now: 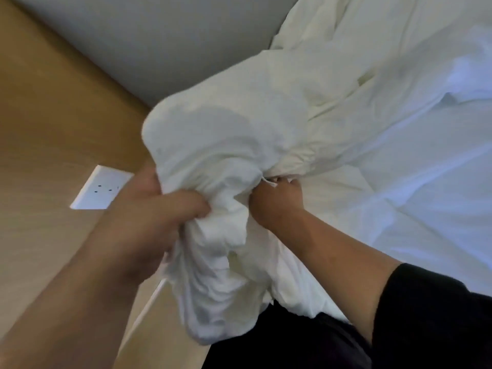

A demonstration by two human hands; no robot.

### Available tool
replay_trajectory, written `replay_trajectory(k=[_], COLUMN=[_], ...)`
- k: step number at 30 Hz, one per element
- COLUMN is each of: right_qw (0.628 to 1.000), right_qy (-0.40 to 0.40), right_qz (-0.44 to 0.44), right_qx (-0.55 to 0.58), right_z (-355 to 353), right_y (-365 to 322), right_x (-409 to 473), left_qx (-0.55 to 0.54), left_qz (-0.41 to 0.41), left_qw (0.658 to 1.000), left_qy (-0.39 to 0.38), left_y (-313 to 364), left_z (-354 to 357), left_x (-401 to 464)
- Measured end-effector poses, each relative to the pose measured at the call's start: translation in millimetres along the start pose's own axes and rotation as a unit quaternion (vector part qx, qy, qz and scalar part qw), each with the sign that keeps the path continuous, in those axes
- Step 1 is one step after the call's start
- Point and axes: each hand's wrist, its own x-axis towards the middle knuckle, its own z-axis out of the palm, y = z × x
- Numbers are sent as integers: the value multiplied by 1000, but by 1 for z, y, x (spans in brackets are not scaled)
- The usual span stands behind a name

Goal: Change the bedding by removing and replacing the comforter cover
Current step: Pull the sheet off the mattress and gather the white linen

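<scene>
white comforter cover (226,145) bunched in both grips, left hand (149,209) and right hand (277,203) clamped on it, socket (102,191) behind

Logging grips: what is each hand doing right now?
Left hand: grips the bunched white fabric comforter cover.
Right hand: grips the same cover, fingers buried in its folds.
</scene>
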Motion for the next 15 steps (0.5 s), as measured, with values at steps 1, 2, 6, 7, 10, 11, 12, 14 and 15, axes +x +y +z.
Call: replay_trajectory(k=[1, 2, 6, 7, 10, 11, 12, 14, 15], right_qw=[1000, 990, 854, 848, 844, 831, 853, 807, 791], right_qy=[-27, -106, -215, -176, -208, -229, -237, -240, -209], right_qz=[-11, -9, 125, 122, 95, 128, 85, 62, 50], right_qx=[5, 92, 457, 485, 485, 491, 457, 536, 573], right_z=[-1, -10, -35, -39, 21, 18, 20, 21, 18], right_y=[0, -7, -78, -80, -82, -86, -83, -62, -51], right_x=[-5, -15, -25, -32, -20, -16, -10, -21, -32], left_qx=[10, 36, 98, 109, 173, 201, 236, 335, 379], left_qz=[12, 18, 28, 23, -6, -19, -32, -31, -23], left_qw=[1000, 999, 995, 994, 982, 975, 965, 932, 914], left_qy=[-4, -18, -3, 21, 77, 95, 112, 136, 141], left_y=[-1, -1, -1, -2, -11, -16, -20, -33, -40], left_z=[3, 6, 1, -6, -25, -29, -33, -40, -41], left_x=[-3, -5, -7, -4, 2, 4, 6, 8, 8])
